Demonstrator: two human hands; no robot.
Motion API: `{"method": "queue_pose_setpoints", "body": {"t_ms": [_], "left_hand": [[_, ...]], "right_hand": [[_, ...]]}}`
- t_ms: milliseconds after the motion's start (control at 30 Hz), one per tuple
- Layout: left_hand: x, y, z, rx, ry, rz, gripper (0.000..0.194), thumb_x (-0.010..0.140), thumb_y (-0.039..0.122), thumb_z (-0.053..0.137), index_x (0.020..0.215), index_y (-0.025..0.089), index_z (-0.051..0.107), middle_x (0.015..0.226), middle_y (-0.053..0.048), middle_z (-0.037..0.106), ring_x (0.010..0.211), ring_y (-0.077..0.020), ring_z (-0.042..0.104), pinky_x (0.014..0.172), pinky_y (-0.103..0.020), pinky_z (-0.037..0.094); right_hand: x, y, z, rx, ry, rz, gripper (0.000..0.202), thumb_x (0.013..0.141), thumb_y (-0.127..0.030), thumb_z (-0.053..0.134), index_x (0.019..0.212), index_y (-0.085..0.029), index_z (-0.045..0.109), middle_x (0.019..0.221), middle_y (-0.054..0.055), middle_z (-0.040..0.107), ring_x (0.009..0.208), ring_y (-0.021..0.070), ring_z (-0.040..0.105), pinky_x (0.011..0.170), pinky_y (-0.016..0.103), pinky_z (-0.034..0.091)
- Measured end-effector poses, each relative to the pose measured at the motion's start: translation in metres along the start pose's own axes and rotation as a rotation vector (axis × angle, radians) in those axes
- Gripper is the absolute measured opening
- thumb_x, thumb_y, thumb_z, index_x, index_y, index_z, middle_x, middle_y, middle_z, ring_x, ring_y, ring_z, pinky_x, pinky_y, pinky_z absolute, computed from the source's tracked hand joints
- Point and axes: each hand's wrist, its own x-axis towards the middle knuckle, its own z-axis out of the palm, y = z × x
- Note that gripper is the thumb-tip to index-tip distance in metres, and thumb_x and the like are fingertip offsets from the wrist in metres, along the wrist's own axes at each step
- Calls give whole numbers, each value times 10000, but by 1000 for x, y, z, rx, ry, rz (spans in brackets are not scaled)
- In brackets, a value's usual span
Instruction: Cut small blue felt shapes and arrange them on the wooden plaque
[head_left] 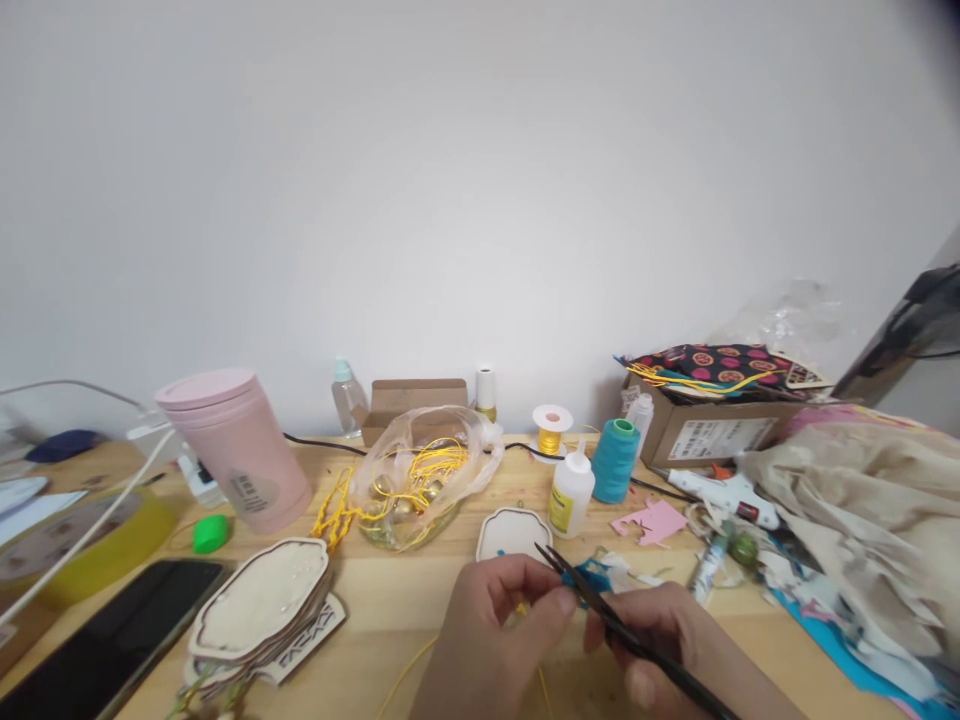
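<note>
My left hand (502, 625) is closed in a pinch, with a bit of yellow cord (409, 672) showing at its fingers and trailing down on both sides of the hand. In my right hand (675, 635) I hold black tweezers (611, 622), which point up and left, their tips slightly apart just past my left fingertips. Behind the tips lies a pale plaque with a scalloped edge (514, 530), partly covered by my left hand. A crumpled blue scrap (592, 577) sits beside the tweezers. What exactly is pinched is mostly hidden.
A glue bottle (571, 495), a teal thread cone (616, 465) and a yellow cord spool (551, 438) stand behind my hands. Leftward are a plastic bag (427, 480), stacked plaques (262, 605), a pink tumbler (240, 450) and a phone (112, 640). A glue gun (727, 495) and beige cloth (847, 510) lie right.
</note>
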Motion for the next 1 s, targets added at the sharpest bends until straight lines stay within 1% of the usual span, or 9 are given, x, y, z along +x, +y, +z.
{"method": "queue_pose_setpoints", "body": {"t_ms": [67,167,200,333,467,667,800,900,1000], "left_hand": [[0,-1,2,-42,-17,1,97,627,235,613,672,149,606,684,-34,670,706,-199,583,647,-286,413],[0,0,4,-62,-129,29,132,659,246,598,654,117,623,676,-69,685,694,-203,589,650,-287,425],[1,0,5,-58,-145,41,148,673,250,587,647,111,632,663,-70,687,685,-201,590,648,-281,427],[2,1,7,-45,-105,84,168,693,264,574,657,122,656,634,-45,690,685,-198,594,644,-258,431],[3,-1,7,-49,-77,106,160,694,260,571,658,126,652,641,-40,682,680,-189,582,641,-248,424],[1,2,7,-82,-80,94,138,663,228,567,589,131,630,578,-24,639,636,-176,543,621,-249,402],[0,4,6,-90,-73,81,134,637,229,563,550,138,610,548,-8,600,609,-168,517,598,-248,387],[0,5,5,-89,-103,76,145,628,236,557,517,144,579,523,-4,575,592,-167,502,594,-257,377],[0,7,5,-92,-132,57,152,622,248,554,506,149,559,531,-15,587,603,-176,504,610,-271,372]], "right_hand": [[1,-2,1,35,-5,-21,464,670,-591,515,708,-133,582,513,-51,331,449,80,247,390,203,191],[2,-8,3,88,5,-3,447,676,-581,520,705,-137,566,527,-53,325,451,77,241,393,200,195],[2,-9,4,93,15,8,451,673,-584,523,709,-137,565,524,-54,316,451,77,241,393,202,189],[1,-8,6,72,56,36,472,663,-596,523,729,-131,570,509,-61,307,419,66,215,374,205,158],[0,-3,7,63,43,28,480,655,-609,515,719,-136,572,496,-64,294,409,66,205,369,206,146],[3,-1,8,5,51,29,484,651,-608,522,701,-130,581,500,-60,299,430,71,208,384,208,146],[4,-2,7,10,25,28,487,643,-612,525,684,-130,583,486,-62,294,426,73,215,383,210,149],[2,-2,6,-5,15,36,507,632,-629,523,686,-129,590,495,-57,308,441,81,237,394,212,166],[-1,-1,5,-25,45,45,525,639,-639,511,712,-126,599,526,-46,336,473,93,267,418,214,199]]}}
